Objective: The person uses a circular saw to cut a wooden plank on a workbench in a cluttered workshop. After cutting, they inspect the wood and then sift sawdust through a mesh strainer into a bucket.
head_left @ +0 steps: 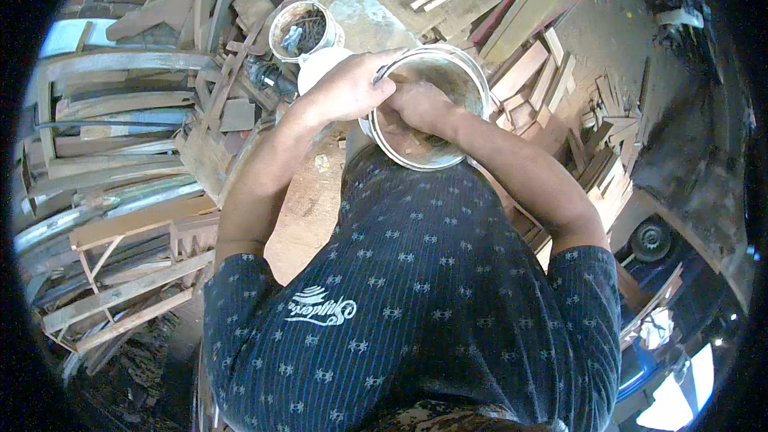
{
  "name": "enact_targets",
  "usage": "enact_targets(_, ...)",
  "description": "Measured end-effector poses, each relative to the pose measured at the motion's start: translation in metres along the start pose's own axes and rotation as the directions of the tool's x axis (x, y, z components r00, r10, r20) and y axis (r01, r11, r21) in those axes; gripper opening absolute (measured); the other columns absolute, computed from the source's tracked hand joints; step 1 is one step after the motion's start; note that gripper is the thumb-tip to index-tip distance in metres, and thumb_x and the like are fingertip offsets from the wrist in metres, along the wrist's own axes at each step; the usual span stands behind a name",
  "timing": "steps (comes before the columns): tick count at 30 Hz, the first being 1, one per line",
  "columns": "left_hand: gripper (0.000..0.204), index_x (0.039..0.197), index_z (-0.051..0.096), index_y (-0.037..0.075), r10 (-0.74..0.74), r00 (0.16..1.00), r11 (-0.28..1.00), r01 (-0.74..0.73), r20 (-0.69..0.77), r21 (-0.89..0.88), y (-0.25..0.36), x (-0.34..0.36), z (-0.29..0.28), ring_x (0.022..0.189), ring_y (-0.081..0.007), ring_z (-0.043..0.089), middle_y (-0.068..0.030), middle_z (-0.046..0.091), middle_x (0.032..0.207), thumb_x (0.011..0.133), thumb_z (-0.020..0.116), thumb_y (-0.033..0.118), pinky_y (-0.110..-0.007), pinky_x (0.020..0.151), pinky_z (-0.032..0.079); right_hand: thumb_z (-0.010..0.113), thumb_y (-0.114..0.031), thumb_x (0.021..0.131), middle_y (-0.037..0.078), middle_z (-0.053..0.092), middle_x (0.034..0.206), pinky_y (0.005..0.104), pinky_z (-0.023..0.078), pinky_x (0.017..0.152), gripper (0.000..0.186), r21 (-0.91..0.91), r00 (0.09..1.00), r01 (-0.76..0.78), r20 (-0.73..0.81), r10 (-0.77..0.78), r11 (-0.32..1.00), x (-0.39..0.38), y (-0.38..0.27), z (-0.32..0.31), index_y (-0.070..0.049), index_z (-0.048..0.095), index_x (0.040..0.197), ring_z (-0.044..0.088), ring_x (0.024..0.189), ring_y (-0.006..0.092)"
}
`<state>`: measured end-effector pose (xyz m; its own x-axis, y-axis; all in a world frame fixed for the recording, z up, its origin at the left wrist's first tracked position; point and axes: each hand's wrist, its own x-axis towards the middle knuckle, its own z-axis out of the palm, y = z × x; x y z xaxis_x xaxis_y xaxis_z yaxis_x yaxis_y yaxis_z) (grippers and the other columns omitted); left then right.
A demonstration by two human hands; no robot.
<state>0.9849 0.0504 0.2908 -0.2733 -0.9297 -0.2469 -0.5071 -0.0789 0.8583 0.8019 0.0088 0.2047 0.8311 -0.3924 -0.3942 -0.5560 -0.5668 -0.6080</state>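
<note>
A white plastic bucket (pixel 472 80) is tilted toward me just ahead of my body, its inside stained brown. My left hand (pixel 364 84) is closed on the bucket's left rim, with the thumb near the inner edge. Inside the mouth, my right hand (pixel 422 106) is closed, its fingertips partly hidden, so what it holds cannot be made out. Brownish matter (pixel 410 140) shows at the bottom of the bucket. Behind my left hand is a white round container (pixel 318 66), mostly covered by the hand and wrist.
Farther off, another white bucket (pixel 340 35) holds dark thin pieces and something bluish. Beside it lies a worn bluish board (pixel 360 8). Stacked wooden frames (pixel 120 108) fill the left side; loose planks (pixel 524 16) and offcuts (pixel 532 84) lie right. A vehicle wheel (pixel 650 240) shows far right.
</note>
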Motion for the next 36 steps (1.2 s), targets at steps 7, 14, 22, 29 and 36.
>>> enact_targets(7, 0.058, 0.141, 0.049, 0.001, 0.029, 0.997, 1.0, -0.028, 0.075, -0.007, 0.008, 0.009, 0.001, 0.125, -0.0271, 0.057, -0.0213, 0.059, 0.134, 0.084, 0.054, 0.006, -0.034, 0.108, 0.041, 0.054, -0.018, 0.087, 0.024, 0.07, 0.102, 0.0479, 0.052, 0.089, 0.027, -0.13, 0.998, 0.015, -0.052, -0.022, 0.991, -0.013, 0.016, -0.006, -0.003, 0.074, 0.097, 0.069, 0.096, 0.0358)
enact_targets(14, 0.058, 0.141, 0.049, 0.003, 0.005, 0.995, 0.999, -0.01, 0.099, 0.047, 0.007, 0.016, 0.006, 0.124, -0.0268, 0.058, -0.0198, 0.06, 0.134, 0.084, 0.053, 0.006, -0.034, 0.107, 0.041, 0.062, -0.016, 0.082, 0.016, 0.07, 0.101, 0.0493, 0.051, 0.083, 0.027, -0.253, 0.983, 0.002, 0.176, 0.044, 0.967, -0.029, -0.023, 0.001, -0.009, 0.068, 0.106, 0.069, 0.094, 0.0359)
enact_targets(22, 0.056, 0.139, 0.052, 0.006, 0.056, 0.998, 0.998, -0.056, 0.025, 0.005, -0.004, 0.006, 0.009, 0.098, -0.0314, 0.066, -0.0233, 0.067, 0.112, 0.084, 0.053, 0.01, -0.038, 0.089, 0.05, 0.06, -0.019, 0.083, 0.023, 0.071, 0.095, 0.0485, 0.054, 0.081, 0.025, -0.09, 0.998, -0.032, 0.056, 0.037, 0.995, -0.03, -0.008, -0.003, -0.006, 0.074, 0.099, 0.07, 0.091, 0.0366)
enact_targets(29, 0.056, 0.139, 0.051, 0.004, -0.008, 1.0, 1.0, 0.008, -0.018, 0.005, -0.011, -0.008, 0.005, 0.103, -0.0287, 0.064, -0.0223, 0.065, 0.115, 0.083, 0.052, 0.009, -0.036, 0.093, 0.047, 0.062, -0.027, 0.089, 0.023, 0.069, 0.09, 0.0486, 0.053, 0.08, 0.027, -0.027, 0.993, -0.078, -0.095, 0.075, 0.997, -0.046, -0.021, -0.041, -0.004, 0.071, 0.1, 0.067, 0.086, 0.04)
enact_targets(36, 0.055, 0.139, 0.053, 0.01, 0.026, 0.993, 0.999, -0.023, -0.112, 0.024, -0.013, -0.023, 0.005, 0.074, -0.0308, 0.067, -0.0227, 0.068, 0.086, 0.083, 0.055, 0.012, -0.04, 0.073, 0.053, 0.065, -0.019, 0.087, 0.022, 0.07, 0.091, 0.0481, 0.053, 0.079, 0.022, -0.099, 0.967, -0.213, -0.167, 0.195, 0.972, -0.041, -0.03, -0.047, -0.003, 0.068, 0.101, 0.068, 0.087, 0.0376)
